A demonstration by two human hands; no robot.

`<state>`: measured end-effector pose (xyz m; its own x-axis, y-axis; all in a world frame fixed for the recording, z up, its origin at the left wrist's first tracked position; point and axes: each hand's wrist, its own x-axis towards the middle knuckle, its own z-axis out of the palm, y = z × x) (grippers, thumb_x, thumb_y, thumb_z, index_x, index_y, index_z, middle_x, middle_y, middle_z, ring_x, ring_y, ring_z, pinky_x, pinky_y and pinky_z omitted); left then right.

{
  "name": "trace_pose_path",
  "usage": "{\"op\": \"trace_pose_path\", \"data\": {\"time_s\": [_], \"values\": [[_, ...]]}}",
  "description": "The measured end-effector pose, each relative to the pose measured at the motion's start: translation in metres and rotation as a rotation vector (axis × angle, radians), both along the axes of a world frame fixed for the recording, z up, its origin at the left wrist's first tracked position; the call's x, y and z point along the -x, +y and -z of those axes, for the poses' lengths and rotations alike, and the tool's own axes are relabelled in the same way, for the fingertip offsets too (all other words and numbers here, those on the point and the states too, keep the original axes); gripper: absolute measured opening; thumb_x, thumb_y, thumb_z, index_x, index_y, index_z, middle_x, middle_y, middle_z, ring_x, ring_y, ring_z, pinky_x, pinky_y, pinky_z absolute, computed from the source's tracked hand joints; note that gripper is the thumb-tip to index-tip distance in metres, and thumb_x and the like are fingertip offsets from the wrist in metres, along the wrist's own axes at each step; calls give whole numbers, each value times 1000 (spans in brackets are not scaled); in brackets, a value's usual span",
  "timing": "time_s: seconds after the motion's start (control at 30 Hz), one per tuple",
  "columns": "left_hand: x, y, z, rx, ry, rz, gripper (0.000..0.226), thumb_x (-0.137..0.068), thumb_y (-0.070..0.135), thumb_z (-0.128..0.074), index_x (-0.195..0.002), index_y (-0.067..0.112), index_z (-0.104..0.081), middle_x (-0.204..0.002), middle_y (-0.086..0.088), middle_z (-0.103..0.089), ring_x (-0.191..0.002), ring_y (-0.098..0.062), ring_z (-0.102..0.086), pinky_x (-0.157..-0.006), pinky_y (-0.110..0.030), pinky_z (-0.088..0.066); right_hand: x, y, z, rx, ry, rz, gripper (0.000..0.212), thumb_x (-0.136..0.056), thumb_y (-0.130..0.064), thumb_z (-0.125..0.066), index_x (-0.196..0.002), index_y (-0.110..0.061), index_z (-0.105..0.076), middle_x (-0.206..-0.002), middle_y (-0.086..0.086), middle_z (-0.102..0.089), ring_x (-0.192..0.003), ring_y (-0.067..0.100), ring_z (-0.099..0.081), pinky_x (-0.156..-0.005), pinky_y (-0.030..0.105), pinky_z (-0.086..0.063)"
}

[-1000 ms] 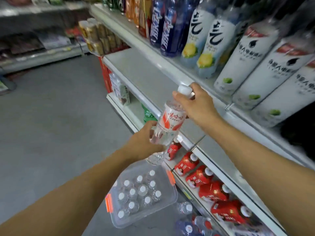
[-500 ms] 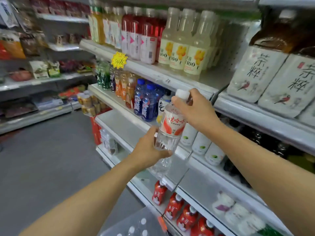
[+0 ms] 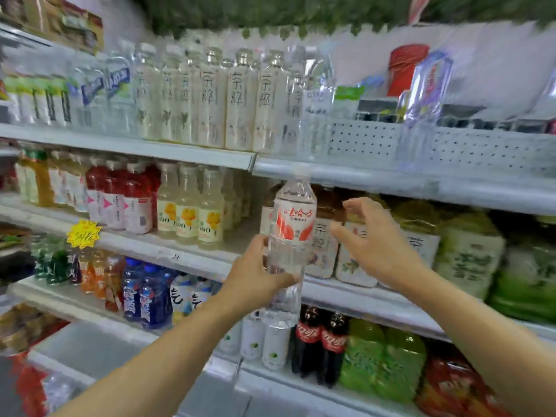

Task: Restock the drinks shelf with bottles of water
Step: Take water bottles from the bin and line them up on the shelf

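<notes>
Clear plastic, red-labelled, the water bottle point(image 3: 293, 236) stands upright in front of the shelves, its cap level with the upper shelf edge point(image 3: 391, 179); the left hand point(image 3: 258, 273) grips its lower body alone. The right hand point(image 3: 376, 239), on the cap half a second ago, now hovers beside it, fingers spread, holding nothing. Risk: a one-handed, low grip may let the bottle tip or strike that edge.
</notes>
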<state>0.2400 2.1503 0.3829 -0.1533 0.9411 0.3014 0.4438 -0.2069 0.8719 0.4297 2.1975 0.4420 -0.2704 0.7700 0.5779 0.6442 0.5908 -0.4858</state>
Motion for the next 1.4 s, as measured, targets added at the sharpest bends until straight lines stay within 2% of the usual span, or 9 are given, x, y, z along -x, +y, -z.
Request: {"op": "trace_pose_path", "data": {"time_s": [0.3, 0.43, 0.53, 0.7, 0.8, 0.93, 1.13, 1.27, 1.4], "values": [[-136, 36, -80, -131, -31, 263, 50, -75, 25, -77, -112, 30, -44, -95, 17, -57, -85, 4, -53, -64, -15, -37, -151, -4, -55, -150, -62, 322, 54, -89, -37, -61, -136, -23, -38, -137, -2, -39, -129, 14, -29, -105, 27, -23], [-195, 50, -112, -139, -57, 342, 53, -72, 29, -79, -115, 29, -46, -105, 6, -66, -94, -12, -64, -78, -31, -52, -213, 3, -71, -177, -93, 415, 58, -89, -35, -61, -139, -21, -34, -141, 0, -35, -133, 15, -24, -109, 28, -19], [-237, 61, -138, -156, -85, 379, 58, -71, 27, -80, -117, 26, -45, -107, -1, -66, -95, -20, -66, -86, -44, -53, -255, 12, -78, -179, -126, 457, 58, -90, -36, -59, -140, -21, -33, -143, -1, -32, -134, 16, -23, -111, 31, -19], [-298, 85, -177, -248, -90, 346, 50, -75, 31, -76, -113, 26, -44, -108, -2, -63, -96, -19, -62, -82, -36, -51, -314, 38, -90, -195, -146, 501, 58, -91, -36, -58, -141, -21, -32, -144, 0, -30, -134, 17, -22, -111, 32, -17], [-333, 102, -199, -283, -102, 347, 54, -75, 32, -75, -118, 24, -43, -113, -1, -60, -101, -21, -59, -86, -40, -49, -343, 53, -93, -199, -161, 517, 57, -91, -37, -57, -140, -22, -32, -145, 0, -30, -134, 16, -22, -111, 31, -17], [-375, 133, -223, -301, -127, 382, 53, -76, 26, -75, -119, 17, -45, -102, 2, -61, -92, -16, -60, -77, -35, -48, -372, 72, -94, -221, -188, 484, 58, -90, -41, -58, -138, -21, -35, -141, -1, -34, -131, 15, -27, -108, 30, -22], [-415, 186, -232, -293, -86, 333, 53, -76, 25, -75, -118, 14, -46, -103, 1, -60, -96, -20, -58, -85, -43, -50, -386, 93, -91, -263, -280, 393, 53, -93, -46, -50, -138, -24, -32, -142, -6, -27, -133, 11, -21, -108, 25, -20], [-424, 211, -224, -276, -74, 291, 54, -76, 25, -77, -116, 16, -42, -100, 3, -53, -92, -19, -54, -79, -38, -51, -383, 106, -85, -321, -333, 395, 50, -93, -49, -46, -136, -23, -39, -143, -5, -30, -133, 10, -23, -101, 18, -20], [-427, 227, -218, -265, -59, 309, 62, -75, 25, -78, -124, 15, -42, -114, -5, -58, -100, -23, -56, -82, -40, -50, -379, 115, -78, -338, -394, 407, 68, -84, -65, -23, -128, -21, -50, -140, -2, -40, -130, 15, -32, -105, 27, -26]]}}
